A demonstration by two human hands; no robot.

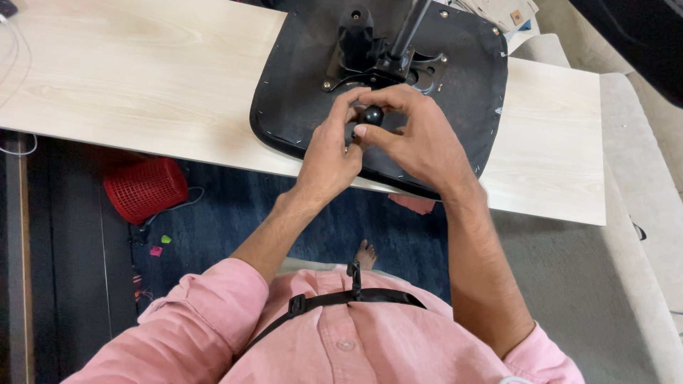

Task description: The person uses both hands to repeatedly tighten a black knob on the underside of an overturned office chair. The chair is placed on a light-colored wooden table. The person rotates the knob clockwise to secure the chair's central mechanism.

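Observation:
An upturned black chair seat [469, 85] lies on a light wooden table [142, 78], its underside up. A black metal mechanism plate [356, 60] with a black rod [409, 28] is bolted at its middle. Both my hands meet over the seat's near part. My right hand [420, 139] pinches a small round black knob [371, 114] between thumb and fingers. My left hand [331, 153] touches the same knob from the left, fingers curled around it.
A red mesh basket [146, 188] lies on its side on the dark blue rug [235, 206] under the table's near edge. A white cable [18, 146] hangs at the left. A light sofa [640, 178] stands at the right. Papers [498, 13] lie beyond the seat.

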